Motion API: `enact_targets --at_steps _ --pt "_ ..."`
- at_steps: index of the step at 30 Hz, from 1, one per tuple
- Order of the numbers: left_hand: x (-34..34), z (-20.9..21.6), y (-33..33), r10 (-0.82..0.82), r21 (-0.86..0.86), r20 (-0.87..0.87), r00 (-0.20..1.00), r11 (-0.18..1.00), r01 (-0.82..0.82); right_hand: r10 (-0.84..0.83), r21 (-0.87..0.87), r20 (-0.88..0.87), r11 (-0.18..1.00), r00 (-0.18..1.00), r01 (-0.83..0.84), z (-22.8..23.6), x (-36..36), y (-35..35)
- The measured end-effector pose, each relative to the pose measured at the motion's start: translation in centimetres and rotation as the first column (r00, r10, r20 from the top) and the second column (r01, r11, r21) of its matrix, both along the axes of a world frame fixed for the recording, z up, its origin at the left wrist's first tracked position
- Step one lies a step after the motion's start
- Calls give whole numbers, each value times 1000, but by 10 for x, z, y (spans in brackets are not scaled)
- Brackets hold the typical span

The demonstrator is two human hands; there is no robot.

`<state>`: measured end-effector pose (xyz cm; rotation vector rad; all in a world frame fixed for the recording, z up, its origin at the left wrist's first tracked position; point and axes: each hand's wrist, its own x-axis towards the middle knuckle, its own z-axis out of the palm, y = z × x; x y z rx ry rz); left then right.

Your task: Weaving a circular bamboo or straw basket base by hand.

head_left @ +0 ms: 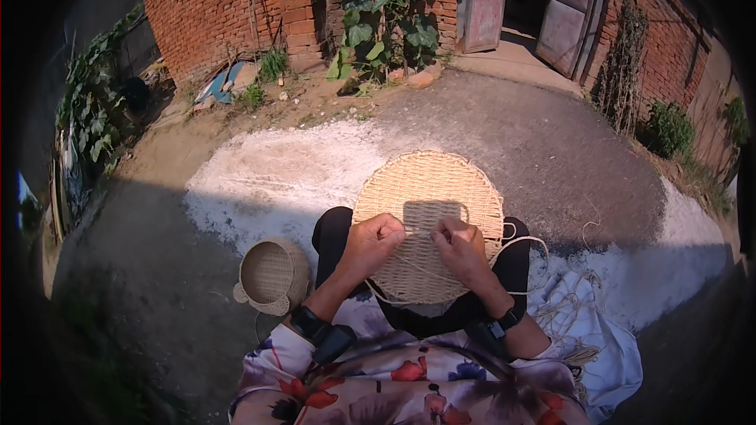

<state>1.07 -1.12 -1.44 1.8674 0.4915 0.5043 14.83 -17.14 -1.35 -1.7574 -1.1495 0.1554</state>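
Observation:
A round, flat woven piece [429, 179] of pale tan cord rests across my lap. Over its left part my left hand [376, 244] is closed in a pinch, with a thin cord [399, 299] close by. My right hand [461, 252] is also pinched closed, over the right half of the weave. A thin strand seems to run between the two hands; their fingertips hide where it ends. Loose cord loops [543, 248] stick out beyond the right rim. A dark shadow lies on the weave between and above my hands.
A small woven basket [276, 274] with rounded tabs sits on the ground to my left. At my right, tangled cord [571, 311] lies on a white sheet [610, 354]. Farther off are a brick wall [216, 12], a leafy climbing plant [378, 16] and an open double door [567, 12].

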Motion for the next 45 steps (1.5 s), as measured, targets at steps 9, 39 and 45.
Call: enact_targets --at_steps 9,39,45 --pt "1 -11 -4 127 232 100 987 962 -147 -99 -124 376 980 921 156 -5 -15 30" --pt "25 1 -31 -229 295 -213 950 912 286 -98 -84 406 986 909 144 -14 -2 -7" --pt "22 0 -22 -340 -591 -35 940 765 255 -52 -74 421 993 906 92 -16 2 -6"
